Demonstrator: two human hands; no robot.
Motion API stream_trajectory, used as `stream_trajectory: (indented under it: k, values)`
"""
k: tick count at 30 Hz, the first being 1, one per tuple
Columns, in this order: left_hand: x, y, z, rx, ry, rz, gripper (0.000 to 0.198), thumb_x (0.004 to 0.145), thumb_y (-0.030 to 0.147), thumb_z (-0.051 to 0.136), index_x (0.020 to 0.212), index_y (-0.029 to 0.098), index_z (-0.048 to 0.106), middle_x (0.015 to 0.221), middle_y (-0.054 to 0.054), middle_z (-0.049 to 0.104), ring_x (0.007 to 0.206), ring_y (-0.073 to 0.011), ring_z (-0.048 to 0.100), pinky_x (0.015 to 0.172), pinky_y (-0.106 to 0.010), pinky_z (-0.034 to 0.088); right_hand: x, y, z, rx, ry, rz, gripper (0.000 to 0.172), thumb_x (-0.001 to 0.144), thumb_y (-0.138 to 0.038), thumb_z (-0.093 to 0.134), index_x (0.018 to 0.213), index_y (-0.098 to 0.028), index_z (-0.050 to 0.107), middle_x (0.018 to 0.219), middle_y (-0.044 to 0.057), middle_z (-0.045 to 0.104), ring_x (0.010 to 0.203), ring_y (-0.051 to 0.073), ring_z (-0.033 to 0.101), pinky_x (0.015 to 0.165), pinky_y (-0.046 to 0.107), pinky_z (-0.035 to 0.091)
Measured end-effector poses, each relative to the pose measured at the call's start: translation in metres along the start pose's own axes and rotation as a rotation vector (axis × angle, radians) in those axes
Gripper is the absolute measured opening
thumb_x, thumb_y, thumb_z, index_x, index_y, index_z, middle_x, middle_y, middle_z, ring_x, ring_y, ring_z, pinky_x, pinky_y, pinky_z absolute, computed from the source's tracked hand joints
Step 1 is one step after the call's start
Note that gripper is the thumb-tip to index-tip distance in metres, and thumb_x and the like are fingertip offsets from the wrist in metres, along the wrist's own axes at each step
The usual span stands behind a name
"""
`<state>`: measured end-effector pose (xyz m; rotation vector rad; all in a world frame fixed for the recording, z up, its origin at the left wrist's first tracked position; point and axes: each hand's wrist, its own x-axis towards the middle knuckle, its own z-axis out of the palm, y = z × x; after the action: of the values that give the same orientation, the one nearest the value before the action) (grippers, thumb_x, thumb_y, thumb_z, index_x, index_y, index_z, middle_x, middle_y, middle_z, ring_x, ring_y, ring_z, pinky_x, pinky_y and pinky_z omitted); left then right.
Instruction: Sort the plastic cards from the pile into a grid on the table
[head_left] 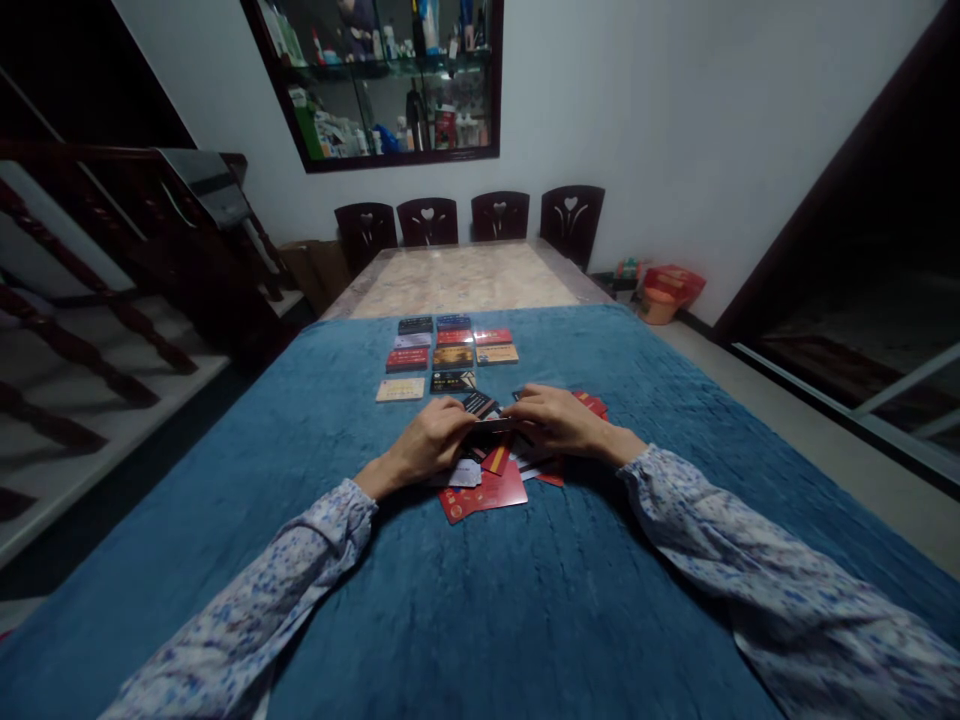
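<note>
Left hand [429,440] and right hand [559,417] pinch dark cards [480,404], seemingly squaring them (loose cards [496,491] beneath); the next move needs even pressure.

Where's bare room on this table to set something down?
Bare: blue cloth between left sleeve and right sleeve, nearer than the loose printed cards; cloth left of the card stacks; cloth between those stacks and the right edge; marbled tabletop before the chairs. Crowded: around left hand and right hand.

the red card [501,488] looks smooth and glossy, the blue cloth [570,600] matt and napped.
</note>
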<state>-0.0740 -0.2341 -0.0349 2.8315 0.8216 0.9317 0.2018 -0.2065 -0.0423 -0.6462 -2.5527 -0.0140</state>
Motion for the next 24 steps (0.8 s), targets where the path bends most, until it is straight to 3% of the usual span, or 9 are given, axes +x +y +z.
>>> stream_trajectory:
  k: [9, 18, 24]
  values:
    - [0.0, -0.001, 0.002, -0.026, 0.066, -0.085, 0.018, 0.096, 0.012, 0.053, 0.096, 0.015, 0.07, 0.087, -0.007, 0.068, 0.086, -0.0186, 0.063, 0.076, -0.029, 0.055, -0.001, -0.001, 0.005, -0.022, -0.001, 0.137, 0.04, 0.091, -0.012, 0.057, 0.13, -0.02, 0.063, 0.097, 0.009, 0.066, 0.085, 0.02, 0.059, 0.074, 0.03, 0.048]
    - [-0.003, -0.003, 0.006, -0.031, 0.099, -0.12, 0.033, 0.096, 0.01, 0.051, 0.125, 0.017, 0.064, 0.104, -0.009, 0.07, 0.091, -0.0187, 0.065, 0.081, -0.032, 0.057, 0.0, -0.007, 0.018, -0.154, 0.071, 0.202, 0.037, 0.091, -0.013, 0.056, 0.128, -0.015, 0.062, 0.094, 0.01, 0.07, 0.084, 0.022, 0.058, 0.075, 0.032, 0.046]
    - [-0.005, -0.005, 0.008, 0.054, 0.092, -0.098, 0.034, 0.094, 0.009, 0.05, 0.124, 0.017, 0.065, 0.105, -0.009, 0.072, 0.092, -0.0203, 0.063, 0.084, -0.035, 0.055, 0.001, -0.011, 0.022, -0.198, 0.08, 0.205, 0.035, 0.09, -0.011, 0.057, 0.124, -0.016, 0.064, 0.091, 0.009, 0.072, 0.083, 0.022, 0.057, 0.074, 0.032, 0.042]
